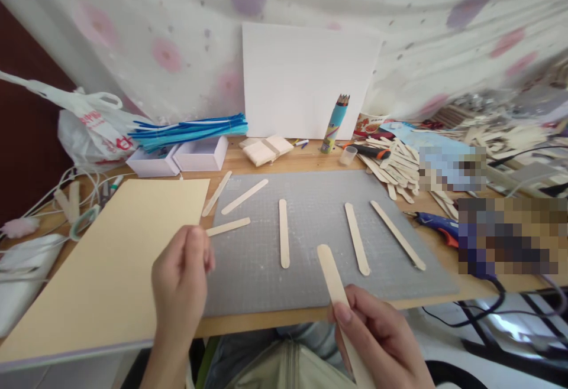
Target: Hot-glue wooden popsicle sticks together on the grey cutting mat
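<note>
My right hand (381,342) is closed around a long wooden craft stick (332,274) that points up over the near edge of the grey cutting mat (310,282). My left hand (181,285) is curled in a pinch at the mat's left edge, its fingertips touching the end of a flat stick (228,227). Several more sticks lie spread on the mat, among them an upright one (284,241) and two at the right (357,247), (397,235).
A cream sheet of card (110,271) lies to the left. Behind stand white boxes (180,158), blue straws (190,129), a pencil tube (335,120), a white board (306,78) and a pile of sticks (394,167). A blue glue gun (437,226) is at the right.
</note>
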The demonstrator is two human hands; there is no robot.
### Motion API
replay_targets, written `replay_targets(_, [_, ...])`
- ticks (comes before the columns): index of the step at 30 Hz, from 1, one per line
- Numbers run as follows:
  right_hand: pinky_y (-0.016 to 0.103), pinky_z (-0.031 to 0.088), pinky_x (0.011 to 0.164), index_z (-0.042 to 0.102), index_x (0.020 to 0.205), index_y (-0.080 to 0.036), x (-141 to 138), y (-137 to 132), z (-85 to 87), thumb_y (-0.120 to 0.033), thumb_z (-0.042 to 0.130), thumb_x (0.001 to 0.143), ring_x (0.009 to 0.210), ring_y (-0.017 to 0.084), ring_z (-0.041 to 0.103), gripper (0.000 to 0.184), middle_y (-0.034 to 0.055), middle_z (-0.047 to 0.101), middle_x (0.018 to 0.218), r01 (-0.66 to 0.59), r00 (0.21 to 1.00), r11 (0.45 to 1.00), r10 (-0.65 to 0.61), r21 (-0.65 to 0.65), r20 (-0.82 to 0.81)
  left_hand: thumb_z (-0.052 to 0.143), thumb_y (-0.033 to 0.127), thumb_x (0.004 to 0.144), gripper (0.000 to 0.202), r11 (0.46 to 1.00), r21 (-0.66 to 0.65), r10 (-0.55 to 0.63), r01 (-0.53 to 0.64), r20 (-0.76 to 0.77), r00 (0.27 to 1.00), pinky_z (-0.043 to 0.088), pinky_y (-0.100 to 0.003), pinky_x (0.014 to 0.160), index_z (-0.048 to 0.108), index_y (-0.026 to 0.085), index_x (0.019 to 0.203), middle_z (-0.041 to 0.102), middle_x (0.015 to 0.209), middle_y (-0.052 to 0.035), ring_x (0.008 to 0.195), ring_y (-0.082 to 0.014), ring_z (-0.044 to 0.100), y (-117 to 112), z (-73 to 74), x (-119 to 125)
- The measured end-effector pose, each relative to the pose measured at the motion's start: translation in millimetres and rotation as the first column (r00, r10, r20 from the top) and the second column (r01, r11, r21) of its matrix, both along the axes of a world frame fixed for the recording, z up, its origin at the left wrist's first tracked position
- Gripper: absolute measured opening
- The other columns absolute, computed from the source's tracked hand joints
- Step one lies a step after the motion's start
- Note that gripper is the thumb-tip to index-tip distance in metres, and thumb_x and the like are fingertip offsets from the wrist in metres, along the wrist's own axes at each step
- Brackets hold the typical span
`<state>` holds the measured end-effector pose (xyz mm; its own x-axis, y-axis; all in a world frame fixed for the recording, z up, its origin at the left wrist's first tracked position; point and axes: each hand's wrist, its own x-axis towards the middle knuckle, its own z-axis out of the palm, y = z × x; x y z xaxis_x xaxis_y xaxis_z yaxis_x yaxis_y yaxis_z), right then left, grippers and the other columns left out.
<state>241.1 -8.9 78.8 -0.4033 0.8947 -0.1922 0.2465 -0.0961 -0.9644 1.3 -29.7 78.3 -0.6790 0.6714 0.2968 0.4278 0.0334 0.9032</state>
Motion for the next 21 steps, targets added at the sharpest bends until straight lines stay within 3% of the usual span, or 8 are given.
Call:
replay_targets(2, [0.025, 0.023, 0.047, 0.049, 0.063, -0.02, -1, 3, 1.7, -0.061, 0.049, 0.092, 0.048, 0.01, 0.035, 0.05, -0.0038, 0.043, 0.049, -0.023, 0.999, 0.999, 0.021, -0.049, -0.041, 0.048, 0.035, 0.095, 0.045, 0.999, -0.027, -0.045, 0.046, 0.036, 0.998, 0.036, -0.026, 0.05, 0.038, 0.023, 0.053, 0.04, 0.048, 0.0055, 0.047, -0.0112, 0.042, -6, 0.5, 3])
replay_targets(5, [0.024, 0.023, 0.047, 0.05, 0.064, -0.019, -4, 5, 3.8, -0.061, 0.05, 0.092, 0.048, 0.009, 0.036, 0.05, -0.0043, 0.042, 0.049, -0.014, 0.998, 0.997, 0.008, -0.076, -0.07, 0.064, 0.035, 0.083, 0.037, 0.993, -0.1, -0.055, 0.062, 0.076, 0.996, 0.036, -0.025, 0.045, 0.054, 0.022, 0.049, 0.043, 0.04, 0.0068, 0.04, -0.0097, 0.041, -11, 0.4, 14])
replay_targets(9, [0.024, 0.025, 0.046, 0.05, 0.064, -0.02, -6, 4, 1.9, -0.061, 0.05, 0.092, 0.047, 0.009, 0.037, 0.05, -0.0037, 0.045, 0.05, -0.018, 0.999, 0.999, 0.016, -0.045, -0.04, 0.073, 0.03, 0.071, 0.011, 0.988, -0.126, -0.046, 0.087, 0.303, 0.952, 0.045, -0.02, 0.043, 0.074, 0.023, 0.063, 0.06, 0.045, 0.0058, 0.041, -0.0097, 0.052, -8, 7.7, 31])
replay_targets(12, [0.025, 0.025, 0.047, 0.051, 0.063, -0.02, -7, 2, -2.9, -0.057, 0.051, 0.093, 0.049, 0.011, 0.039, 0.048, -0.0032, 0.045, 0.051, -0.039, 0.999, 0.997, 0.038, 0.068, 0.023, 0.071, 0.032, 0.078, 0.01, 0.972, -0.075, -0.173, 0.222, 0.414, 0.894, 0.055, -0.021, 0.052, 0.078, 0.025, 0.077, 0.072, 0.061, 0.0029, 0.05, -0.011, 0.062, 1, 14.0, 41])
replay_targets(15, [0.025, 0.027, 0.051, 0.051, 0.062, -0.02, -11, 0, -7.1, -0.052, 0.052, 0.094, 0.055, 0.012, 0.042, 0.046, -0.0022, 0.046, 0.052, -0.055, 0.996, 0.983, 0.041, 0.178, 0.079, 0.058, 0.036, 0.09, 0.022, 0.912, 0.024, -0.388, 0.41, 0.374, 0.842, 0.053, -0.019, 0.052, 0.077, 0.026, 0.095, 0.072, 0.071, 0.0021, 0.054, -0.0097, 0.062, 9, 16.6, 50])
replay_targets(17, [0.025, 0.028, 0.051, 0.05, 0.061, -0.02, -13, -1, -7.6, -0.051, 0.052, 0.094, 0.056, 0.013, 0.043, 0.045, -0.0021, 0.046, 0.052, -0.052, 0.995, 0.978, 0.033, 0.202, 0.095, 0.054, 0.038, 0.093, 0.025, 0.882, 0.03, -0.456, 0.471, 0.304, 0.836, 0.051, -0.018, 0.051, 0.075, 0.026, 0.099, 0.069, 0.073, 0.0019, 0.057, -0.0096, 0.06, 13, 17.7, 54])
replay_targets(21, [0.026, 0.027, 0.051, 0.045, 0.06, -0.021, -16, -3, -2.6, -0.049, 0.049, 0.096, 0.053, 0.012, 0.04, 0.046, -0.0028, 0.044, 0.051, -0.072, 0.989, 0.974, 0.041, 0.217, 0.145, 0.057, 0.033, 0.092, 0.02, 0.875, -0.075, -0.474, 0.478, 0.069, 0.878, 0.047, -0.019, 0.055, 0.069, 0.021, 0.08, 0.066, 0.068, 0.0022, 0.06, -0.0102, 0.059, 16, 19.2, 59])
